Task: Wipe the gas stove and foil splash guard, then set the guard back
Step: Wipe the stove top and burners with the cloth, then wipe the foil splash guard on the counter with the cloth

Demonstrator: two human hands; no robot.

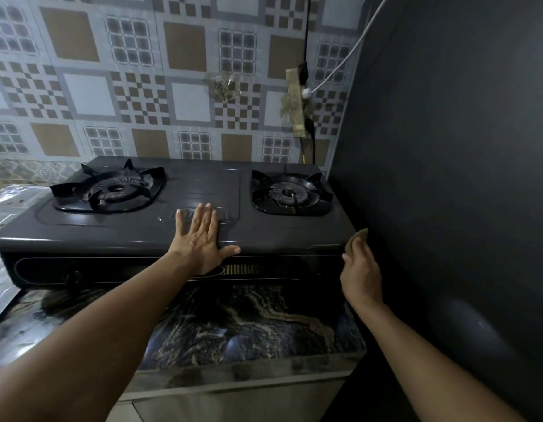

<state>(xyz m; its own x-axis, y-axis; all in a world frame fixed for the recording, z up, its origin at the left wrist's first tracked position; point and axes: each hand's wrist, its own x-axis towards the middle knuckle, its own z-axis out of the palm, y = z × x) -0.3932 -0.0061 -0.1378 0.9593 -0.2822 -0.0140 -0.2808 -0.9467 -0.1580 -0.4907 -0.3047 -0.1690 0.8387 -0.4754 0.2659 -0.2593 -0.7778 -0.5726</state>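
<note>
Left hand point(200, 239) flat on stove point(203, 184)

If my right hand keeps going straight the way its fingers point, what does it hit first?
Probably the stove's front right corner or the dark wall beside it; the right hand, holding a tan cloth, is already near both, though depth is unclear.

Rear wall point(185, 86): patterned tiles, brown and grey squares. Dark plain wall point(462, 147) at right. Black marbled countertop point(249, 324). White cable point(352, 53) and black cable point(307, 32) hang near corner. Light dim.

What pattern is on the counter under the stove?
Dark marble-like swirls, black with tan and pale veins, on the counter below the stove; the head view shows it.
</note>
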